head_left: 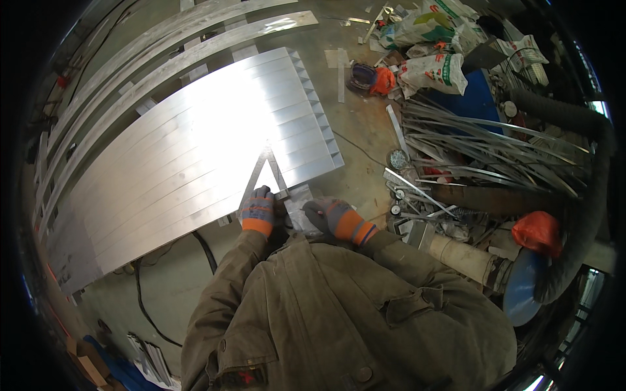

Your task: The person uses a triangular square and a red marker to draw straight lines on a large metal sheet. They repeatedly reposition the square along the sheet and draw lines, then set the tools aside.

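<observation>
- At the near edge of a bright metal panel, your gloved left hand meets a V-shaped metal tool, which lies on the panel with its point aimed away from you.
- Your left fingers bend at the foot of the tool's left leg; whether they pinch it or merely rest there, you cannot tell from this angle.
- To your right, the gloved right hand curls beside a silvery piece just off the panel's edge; its fingertips are hidden, so its grip cannot be told.
- For steady work, it seems best to press both legs flat and spread your left fingertips, so the tool cannot pivot.
- A strong glare whitens the panel beyond the point; tilting your head may well make its surface easier to read.
- Along the right end, open triangular cells show bare edges, probably sharp; you do well to lift your sleeves clear.
- Below the panel hangs a black cable, likely a snag if you lean left.
</observation>
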The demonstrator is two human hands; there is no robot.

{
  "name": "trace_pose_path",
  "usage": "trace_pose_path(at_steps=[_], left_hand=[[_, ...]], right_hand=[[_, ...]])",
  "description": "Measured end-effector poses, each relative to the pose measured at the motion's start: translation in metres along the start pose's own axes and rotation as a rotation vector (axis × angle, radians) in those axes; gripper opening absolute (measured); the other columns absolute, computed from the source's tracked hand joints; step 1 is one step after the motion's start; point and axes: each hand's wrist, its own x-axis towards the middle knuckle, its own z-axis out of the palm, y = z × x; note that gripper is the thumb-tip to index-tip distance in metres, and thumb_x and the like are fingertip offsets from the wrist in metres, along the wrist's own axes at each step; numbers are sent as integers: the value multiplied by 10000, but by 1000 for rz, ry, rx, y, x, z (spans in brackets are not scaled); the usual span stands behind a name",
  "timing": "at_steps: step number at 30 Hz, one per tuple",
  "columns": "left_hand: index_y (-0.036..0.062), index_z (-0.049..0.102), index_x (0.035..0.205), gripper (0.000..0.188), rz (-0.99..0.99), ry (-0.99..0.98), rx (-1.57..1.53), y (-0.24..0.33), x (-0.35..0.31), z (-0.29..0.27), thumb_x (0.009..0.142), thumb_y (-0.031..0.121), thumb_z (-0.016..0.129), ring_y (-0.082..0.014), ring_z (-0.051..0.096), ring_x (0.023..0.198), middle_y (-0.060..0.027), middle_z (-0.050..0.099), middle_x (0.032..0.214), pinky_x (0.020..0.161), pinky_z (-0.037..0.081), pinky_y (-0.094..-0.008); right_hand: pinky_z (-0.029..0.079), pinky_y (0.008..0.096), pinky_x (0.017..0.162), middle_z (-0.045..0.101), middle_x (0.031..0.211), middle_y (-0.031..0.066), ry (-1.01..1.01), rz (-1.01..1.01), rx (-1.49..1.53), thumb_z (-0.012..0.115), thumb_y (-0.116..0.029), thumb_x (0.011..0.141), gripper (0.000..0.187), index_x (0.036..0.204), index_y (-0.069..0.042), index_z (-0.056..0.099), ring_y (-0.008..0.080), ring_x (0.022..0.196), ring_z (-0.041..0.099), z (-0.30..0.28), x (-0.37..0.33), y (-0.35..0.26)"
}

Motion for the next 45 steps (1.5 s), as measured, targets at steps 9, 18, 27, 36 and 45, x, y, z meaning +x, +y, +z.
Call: trace_pose_path(at_steps=[9,18,27,36,45], left_hand=[[78,730,1104,137,-93,52,-24,-31,-32,-20,1014,121,637,-359,685,1184,-104,684,1256,937,596,-488],[77,706,1131,141,-74,83,-80,-41,-36,-13,1027,120,621,-351,680,1208,-99,680,1259,929,595,-492],[75,704,1124,149,-65,36,-79,-48,-36,-9,1010,66,609,-343,679,1210,-88,675,1279,930,605,-486],[75,705,1111,131,-44,14,-110,-51,-36,-8,998,59,638,-350,669,1214,-88,675,1280,954,591,-484],[62,701,1089,97,-44,55,-147,-51,-36,-6,996,64,675,-379,668,1188,-114,687,1247,947,567,-499]], right_hand=[[582,506,903,803,1075,167,231,-69,65,638,-346,1087,287,1243,-147,775,420,1009,757,5,23,-40],[584,501,871,806,1075,152,275,-95,119,629,-351,1090,296,1259,-155,774,387,989,770,13,24,-56],[588,487,820,800,1068,152,236,-23,200,614,-369,1099,303,1267,-170,768,393,946,772,24,33,-58],[593,509,829,797,1096,162,228,-25,167,625,-363,1094,295,1265,-163,758,406,980,767,29,39,-54],[581,528,808,755,1032,214,303,-81,138,668,-256,1086,222,1253,-125,734,457,931,721,23,50,-61]])
